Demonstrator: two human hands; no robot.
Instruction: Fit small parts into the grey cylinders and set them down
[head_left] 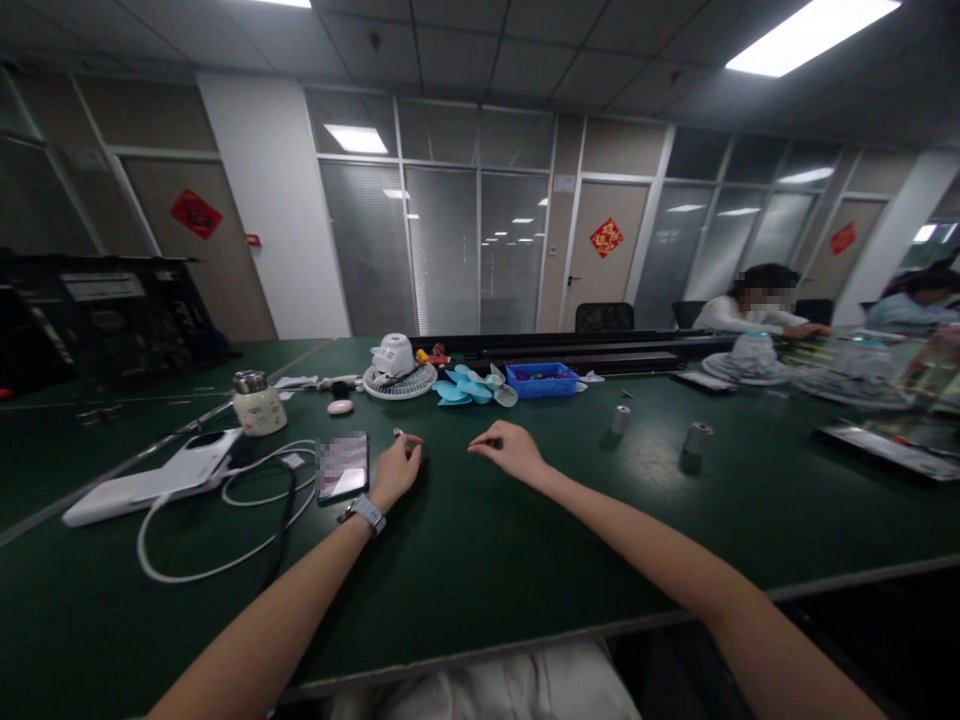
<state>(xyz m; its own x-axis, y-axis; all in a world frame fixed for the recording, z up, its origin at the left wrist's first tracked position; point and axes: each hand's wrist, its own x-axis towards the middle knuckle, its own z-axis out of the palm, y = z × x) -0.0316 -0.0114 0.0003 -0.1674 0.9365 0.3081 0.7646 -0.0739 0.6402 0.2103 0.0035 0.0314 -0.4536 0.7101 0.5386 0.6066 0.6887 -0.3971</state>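
My left hand (397, 468), with a watch (365, 514) on its wrist, is just above the green table (465, 560). Its fingers are curled, and a tiny pale thing shows by the fingertips, too small to name. Just left of it lies a phone (343, 467). My right hand (516, 450) faces it across a short gap, thumb and fingertips pinched together; whatever they hold is hidden. Beyond both hands lie light-blue fan blades (463, 386), a white fan body with its grille (397, 370) and a blue tray (545, 382) of small parts.
Two metal cylinders (620, 419) stand to the right. A white cable (202, 578) loops on the left, near a cream flask (259, 405) and a white box (150, 487). Long black bars (585, 355) lie at the back. A co-worker (750, 300) sits far right, near more fan parts.
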